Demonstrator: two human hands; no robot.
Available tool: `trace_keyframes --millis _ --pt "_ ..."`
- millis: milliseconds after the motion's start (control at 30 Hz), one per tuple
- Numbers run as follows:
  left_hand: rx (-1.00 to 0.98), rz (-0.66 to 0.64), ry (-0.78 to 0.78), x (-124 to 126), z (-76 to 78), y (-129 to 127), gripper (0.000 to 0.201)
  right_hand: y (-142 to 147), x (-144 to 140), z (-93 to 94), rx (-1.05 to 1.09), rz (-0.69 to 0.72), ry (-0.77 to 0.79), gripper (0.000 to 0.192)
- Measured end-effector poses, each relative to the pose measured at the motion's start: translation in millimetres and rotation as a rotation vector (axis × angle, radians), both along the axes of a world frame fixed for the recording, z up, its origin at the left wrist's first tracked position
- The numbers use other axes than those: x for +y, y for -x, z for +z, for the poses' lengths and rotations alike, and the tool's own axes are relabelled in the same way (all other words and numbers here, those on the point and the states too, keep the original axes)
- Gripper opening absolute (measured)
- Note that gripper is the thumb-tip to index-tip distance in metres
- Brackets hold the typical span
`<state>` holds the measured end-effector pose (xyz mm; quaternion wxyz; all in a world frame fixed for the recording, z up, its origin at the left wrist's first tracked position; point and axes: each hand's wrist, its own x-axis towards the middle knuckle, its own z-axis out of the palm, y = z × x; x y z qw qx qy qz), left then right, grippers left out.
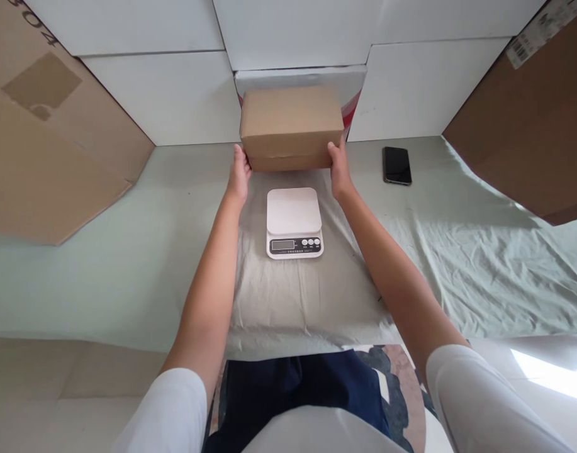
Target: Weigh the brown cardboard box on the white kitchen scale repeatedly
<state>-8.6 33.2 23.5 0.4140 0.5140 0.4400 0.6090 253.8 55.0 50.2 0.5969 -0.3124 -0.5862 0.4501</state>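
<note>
Cardboard box gripped at side edges by left hand and right hand, beyond scale.

The box is plain brown cardboard, closed and roughly level, with its long side facing the camera. It sits just behind the scale, apart from it, gripped at its lower corners between the left hand and right hand.
</note>
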Motion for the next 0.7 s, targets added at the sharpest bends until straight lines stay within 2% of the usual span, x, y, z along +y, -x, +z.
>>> trace_keyframes --millis 100,167,267,367,533,700 --pt "0.013 -0.024 -0.102 -30.4 18.4 -3.2 0.096 -8.2 -19.2 17.8 -0.004 0.021 -0.079 0.068" --pt "0.043 -0.056 -0.145 -62.8 25.0 -7.6 0.090 -17.6 -37.1 19.6 -0.036 0.027 -0.097 0.071" --pt "0.079 -0.073 -0.154 -116.1 23.6 -15.5 0.087 -34.2 -70.4 6.8 -0.103 0.056 -0.078 0.074" --pt "0.086 -0.079 -0.137 -156.6 12.2 -23.7 0.087 -46.3 -106.1 -12.1 -0.099 0.077 -0.040 0.071" --pt "0.067 -0.041 -0.127 -184.8 -7.3 -35.6 0.085 -49.7 -146.9 -25.8 -0.068 0.050 0.084 0.067" --pt "0.063 -0.015 -0.069 -191.8 -14.2 -39.5 0.081 -47.0 -155.4 -24.3 -0.086 0.053 0.138 0.067"
